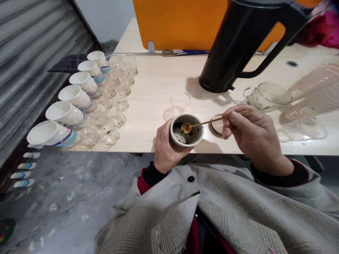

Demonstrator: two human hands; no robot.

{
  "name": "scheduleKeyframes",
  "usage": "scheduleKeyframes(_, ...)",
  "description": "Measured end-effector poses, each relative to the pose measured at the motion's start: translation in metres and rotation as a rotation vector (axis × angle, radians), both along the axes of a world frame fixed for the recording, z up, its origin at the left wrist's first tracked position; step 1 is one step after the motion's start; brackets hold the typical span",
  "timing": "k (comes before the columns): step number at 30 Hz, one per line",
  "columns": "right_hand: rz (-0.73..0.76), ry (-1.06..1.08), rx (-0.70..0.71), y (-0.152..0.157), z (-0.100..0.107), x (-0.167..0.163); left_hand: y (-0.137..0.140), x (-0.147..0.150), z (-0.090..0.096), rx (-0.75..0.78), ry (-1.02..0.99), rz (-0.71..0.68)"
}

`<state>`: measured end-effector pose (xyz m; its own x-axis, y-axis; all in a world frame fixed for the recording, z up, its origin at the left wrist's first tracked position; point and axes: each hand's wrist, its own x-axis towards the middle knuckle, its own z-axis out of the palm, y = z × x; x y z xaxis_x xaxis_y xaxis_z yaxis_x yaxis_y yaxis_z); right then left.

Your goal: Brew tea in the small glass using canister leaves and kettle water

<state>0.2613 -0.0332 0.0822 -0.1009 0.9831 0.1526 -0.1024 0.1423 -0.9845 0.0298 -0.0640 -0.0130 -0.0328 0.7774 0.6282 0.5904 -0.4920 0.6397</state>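
My left hand (167, 146) is wrapped round a pale ceramic cup (183, 142), tilted so that its inside faces me. Dark loose tea leaves lie at its bottom. Between thumb and fingers, my right hand (254, 134) pinches the handle of a gold spoon (203, 122), whose bowl hangs over the mouth of the cup. Just left of my right fingers, a round wooden lid (217, 126) lies on the table, partly hidden. Behind the cup stands a small clear glass (180, 102).
A tall black kettle (225, 49) stands behind, near a ribbed glass cup (274, 97) with leaf bits in it. Stacked clear plastic cups (315, 84) lie at right. Rows of paper cups (75, 95) and small glasses (118, 120) line the left edge. An orange divider (180, 24) stands at the back.
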Motion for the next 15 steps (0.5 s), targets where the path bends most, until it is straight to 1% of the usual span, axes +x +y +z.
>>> scheduleKeyframes(5,-0.048,0.068,-0.020,0.002,0.001,-0.002,0.000,0.001,-0.001,-0.085,-0.036,0.044)
scheduleKeyframes(12,-0.096,0.125,-0.052,0.007,-0.004,-0.004,0.000,0.002,0.001,-0.112,-0.054,0.059)
scheduleKeyframes(15,-0.124,0.119,-0.012,0.012,0.000,-0.005,0.000,0.002,0.000,-0.119,-0.062,0.060)
